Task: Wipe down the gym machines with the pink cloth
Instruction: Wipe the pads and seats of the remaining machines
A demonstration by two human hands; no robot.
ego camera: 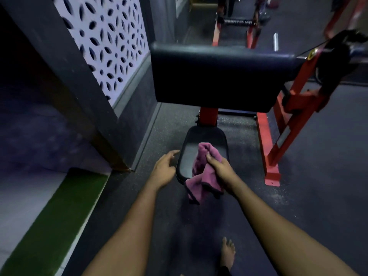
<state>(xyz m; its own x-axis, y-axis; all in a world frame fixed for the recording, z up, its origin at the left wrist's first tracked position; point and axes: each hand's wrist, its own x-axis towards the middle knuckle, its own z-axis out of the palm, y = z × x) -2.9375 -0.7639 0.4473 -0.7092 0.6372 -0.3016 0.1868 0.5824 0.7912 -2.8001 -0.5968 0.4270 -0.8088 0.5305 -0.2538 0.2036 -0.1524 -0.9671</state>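
The pink cloth [201, 176] hangs bunched from my right hand [220, 168], over the near end of a small black seat pad [201, 139] on a red-framed gym machine. My left hand [164, 169] hovers just left of the seat's edge, fingers spread and holding nothing. Beyond the seat a large black arm pad [219, 76] slopes up on a red post [208, 116].
A dark wall with a white patterned screen [107, 40] runs along the left, with a green strip [55, 220] at its base. The red frame [274, 148] stands to the right on the dark rubber floor. More red machines [235, 22] stand farther back. My bare foot [228, 253] is below.
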